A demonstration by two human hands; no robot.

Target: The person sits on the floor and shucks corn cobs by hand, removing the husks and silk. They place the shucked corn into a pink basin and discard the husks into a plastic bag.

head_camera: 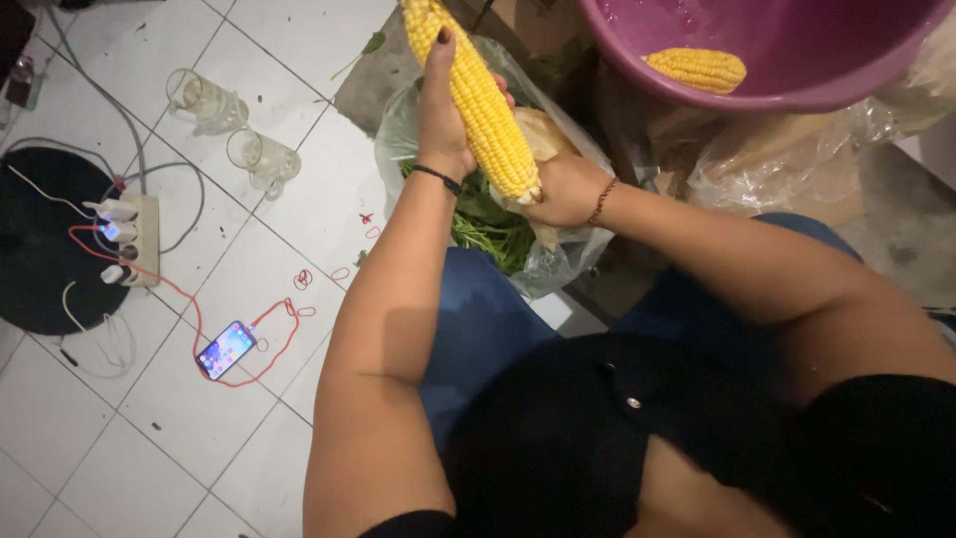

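Observation:
I hold a long yellow corn cob [478, 100] upright above a clear plastic bag [398, 130] of green husks. My left hand [438, 110] wraps the cob's upper part from behind, a black band on the wrist. At the cob's lower stalk end my right hand [563, 189] grips it, wearing a beaded bracelet, with pale husk bits by the fingers. Another peeled cob [697, 70] lies inside a purple plastic basin [797, 95] at the upper right.
Two overturned glass mugs [234, 125] lie on the white tiled floor. A power strip [134, 234] with plugged chargers sits beside a black round mat [40, 249]; a red cable runs to a lit phone [226, 349]. Crumpled plastic bags [787, 159] lie under the basin.

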